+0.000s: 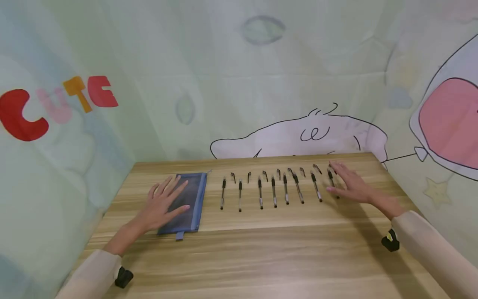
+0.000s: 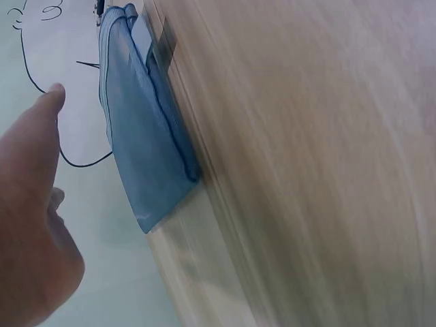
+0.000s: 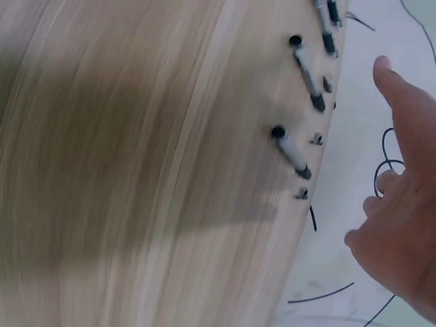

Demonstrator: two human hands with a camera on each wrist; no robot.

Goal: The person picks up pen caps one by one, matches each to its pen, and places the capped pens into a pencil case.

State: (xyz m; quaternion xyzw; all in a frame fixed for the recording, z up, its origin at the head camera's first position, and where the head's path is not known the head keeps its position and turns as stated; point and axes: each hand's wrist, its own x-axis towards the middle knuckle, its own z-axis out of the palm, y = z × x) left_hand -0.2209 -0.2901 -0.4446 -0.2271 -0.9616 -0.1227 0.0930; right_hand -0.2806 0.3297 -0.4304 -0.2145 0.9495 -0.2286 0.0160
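Note:
My left hand [image 1: 161, 205], fingers spread, is held over a blue zippered mesh pouch [image 1: 183, 222] that lies on the left of the table. The pouch [image 2: 139, 116] also shows in the left wrist view, apart from the hand. My right hand [image 1: 351, 182] hovers with straight fingers by the rightmost pen [image 1: 330, 176], partly covering it. Several uncapped black gel pens stretch in a row from the pouch to that hand, among them the leftmost pen [image 1: 223, 194]. Behind them lies a row of black pen caps, such as one cap [image 1: 233, 177]. Neither hand holds anything.
The wood-grain table [image 1: 239, 257] ends at the back against a pale printed curtain [image 1: 224, 83]. Its left side carries coloured letters. A dark wrist device [image 1: 124, 277] sits at the left cuff, another device [image 1: 390, 241] at the right cuff.

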